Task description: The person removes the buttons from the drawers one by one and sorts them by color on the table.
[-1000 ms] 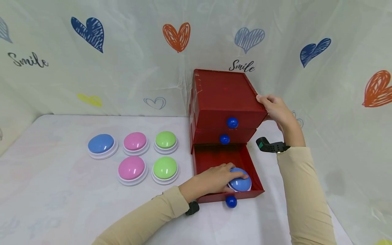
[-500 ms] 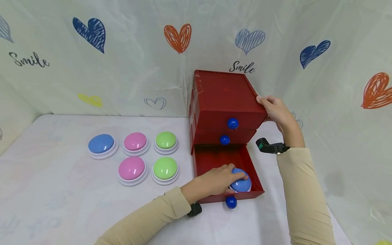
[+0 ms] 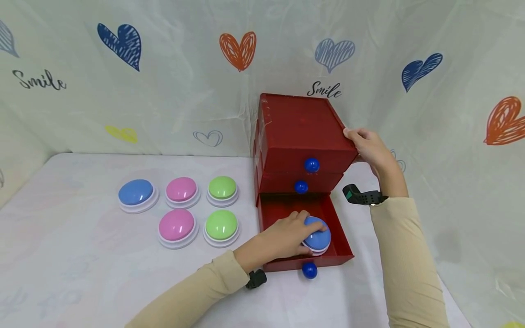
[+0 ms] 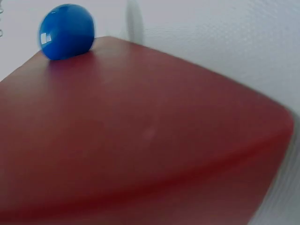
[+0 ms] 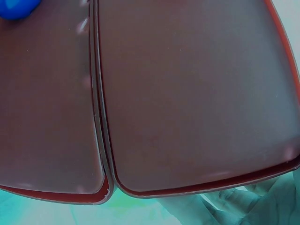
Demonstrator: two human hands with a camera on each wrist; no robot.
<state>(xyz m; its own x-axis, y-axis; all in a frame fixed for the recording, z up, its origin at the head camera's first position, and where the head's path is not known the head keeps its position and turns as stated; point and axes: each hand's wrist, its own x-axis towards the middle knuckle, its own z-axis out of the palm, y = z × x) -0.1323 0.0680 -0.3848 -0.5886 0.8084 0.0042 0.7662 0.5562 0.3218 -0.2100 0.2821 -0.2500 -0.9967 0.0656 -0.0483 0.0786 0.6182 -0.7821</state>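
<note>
In the head view my left hand (image 3: 287, 234) grips a blue domed push button (image 3: 317, 234) with a white base, its fingers around the dome. Both are inside the pulled-out bottom drawer (image 3: 340, 228) of a red drawer cabinet (image 3: 301, 120). The button is tilted; whether it touches the drawer floor I cannot tell. My right hand (image 3: 373, 148) holds the cabinet's upper right edge, thumb on top, other fingers mostly hidden beside it. In the right wrist view, fingers (image 5: 234, 204) show past the red drawer fronts. The left wrist view has the red drawer front (image 4: 140, 108) and its blue knob (image 4: 68, 32).
Left of the cabinet on the white table (image 3: 102, 273) stand another blue button (image 3: 135, 192), two pink buttons (image 3: 176, 224) and two green buttons (image 3: 221, 224). Two upper drawers are closed, with blue knobs (image 3: 311, 165). A patterned curtain (image 3: 176, 82) hangs behind.
My left hand has shifted the blue button slightly left and away from the drawer's front wall, more of its white base now showing. The right hand has stayed on the cabinet edge.
</note>
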